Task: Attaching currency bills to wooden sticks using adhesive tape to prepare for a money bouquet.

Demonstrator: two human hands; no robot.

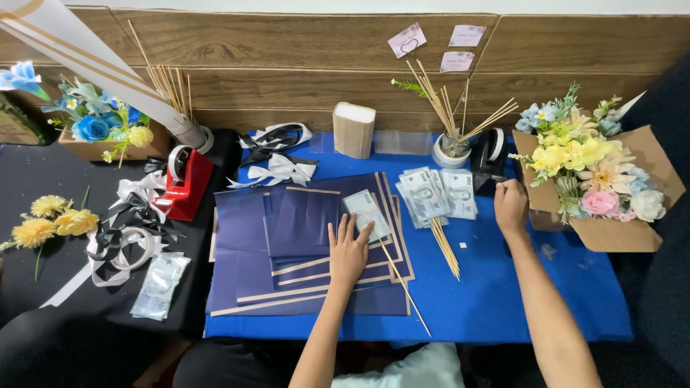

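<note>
Left hand [349,248] lies flat, palm down, fingers together and pointing away from the body, while the right hand [510,205] is stretched farther out, forearm long, fingers curled under.

We see our left hand [348,253] and right hand [510,206] bare, forearms unsleeved, no rings or watch visible.

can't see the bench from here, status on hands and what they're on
Left hand flat on navy paper sheets, fingertips at a banknote on a stick. Right hand at black tape dispenser. Loose sticks lie between.
</note>
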